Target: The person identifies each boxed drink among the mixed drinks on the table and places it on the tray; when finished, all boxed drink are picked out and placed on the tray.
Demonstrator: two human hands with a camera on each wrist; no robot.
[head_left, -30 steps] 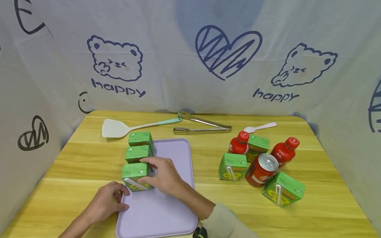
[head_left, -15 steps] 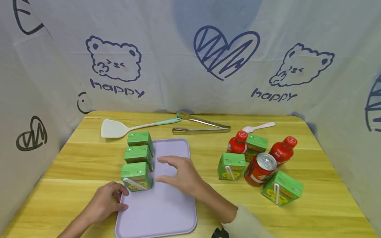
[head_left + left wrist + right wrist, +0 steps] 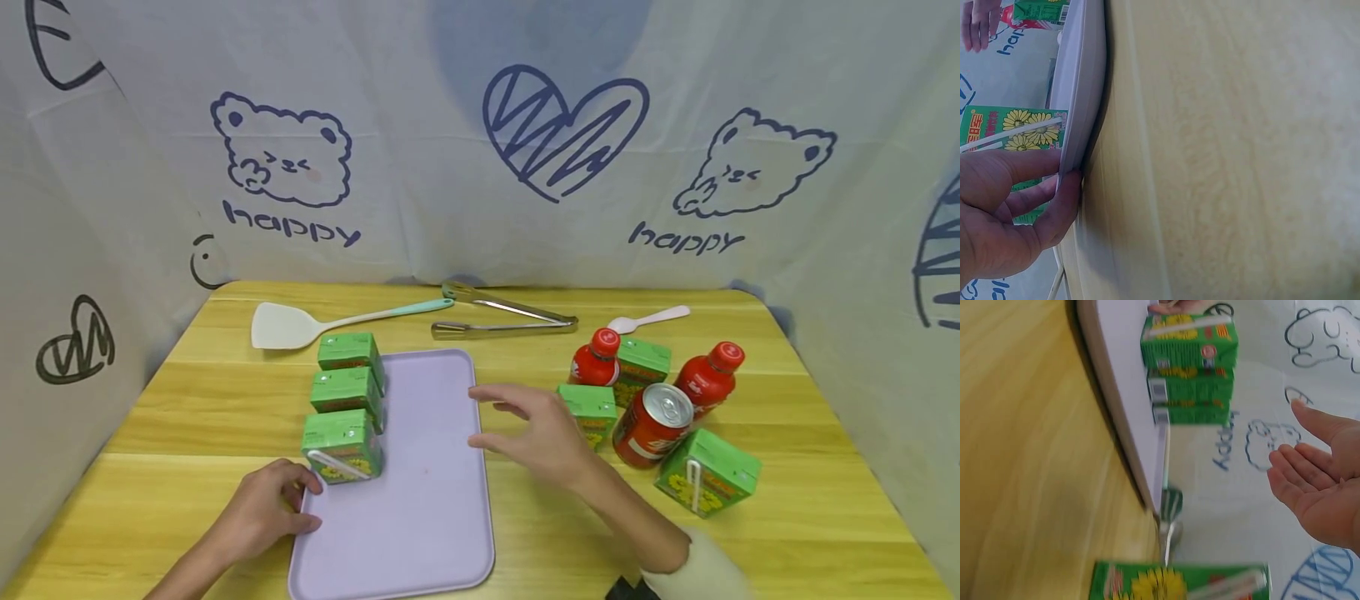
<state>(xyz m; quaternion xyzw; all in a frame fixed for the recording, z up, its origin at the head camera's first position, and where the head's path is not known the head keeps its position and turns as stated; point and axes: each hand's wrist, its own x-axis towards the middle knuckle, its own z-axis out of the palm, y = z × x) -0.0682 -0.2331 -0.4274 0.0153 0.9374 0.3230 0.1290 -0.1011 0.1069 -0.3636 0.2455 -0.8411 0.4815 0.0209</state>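
Note:
My left hand (image 3: 258,510) pinches the left rim of a lilac tray (image 3: 405,533) between thumb and fingers; the left wrist view shows this rim (image 3: 1080,106) from close up. Along the tray's left side stand three green drink cartons in a row: a front one (image 3: 341,446) with a white straw on its face, a middle one (image 3: 345,390) and a back one (image 3: 347,350). Over the tray's right edge hangs my right hand (image 3: 540,433), holding nothing, thumb and fingers spread apart. It partly covers another green carton (image 3: 588,402) in the head view.
On the right, a red can (image 3: 652,425), two red bottles (image 3: 596,360) (image 3: 708,375) and more cartons (image 3: 708,473) (image 3: 643,367) are grouped closely. A white spatula (image 3: 285,327), metal tongs (image 3: 510,327) and a pink spoon (image 3: 648,320) lie along the back.
My right hand has let go of the front carton in the row and moved right across the tray, past its right edge. The left hand has stayed at the rim.

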